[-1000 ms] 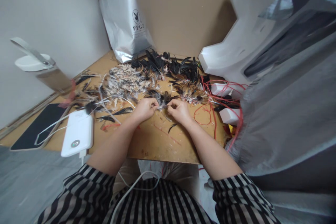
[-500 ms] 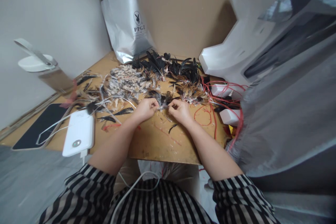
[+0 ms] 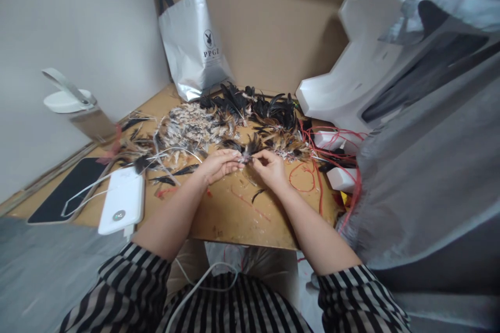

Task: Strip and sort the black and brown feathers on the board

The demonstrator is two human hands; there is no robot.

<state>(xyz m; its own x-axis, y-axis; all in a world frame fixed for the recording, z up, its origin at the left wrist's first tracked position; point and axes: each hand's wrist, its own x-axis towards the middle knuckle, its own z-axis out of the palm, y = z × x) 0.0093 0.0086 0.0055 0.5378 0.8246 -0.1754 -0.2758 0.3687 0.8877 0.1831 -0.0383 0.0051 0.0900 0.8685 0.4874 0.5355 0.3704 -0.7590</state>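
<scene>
Left hand (image 3: 221,165) and right hand (image 3: 272,169), fingers (image 3: 258,156) pinched narrowly, hold a small feather bunch (image 3: 253,143) between them by its pale base, presumably keeping the quills gathered; black feathers (image 3: 275,108) lie beyond on the counter (image 3: 242,218).

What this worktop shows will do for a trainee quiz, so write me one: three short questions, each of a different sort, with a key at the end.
1. Multiple choice. Which letters are printed on the silver bag?
A) KLM
B) PPGZ
C) TRX

2. True or false. The left grip and the right grip are both at the feather bunch between them.

3. Fill in the blank. The loose string on the table, beyond the right grip on that side, is ____ in colour.

Key: 1. B; 2. true; 3. red
</scene>
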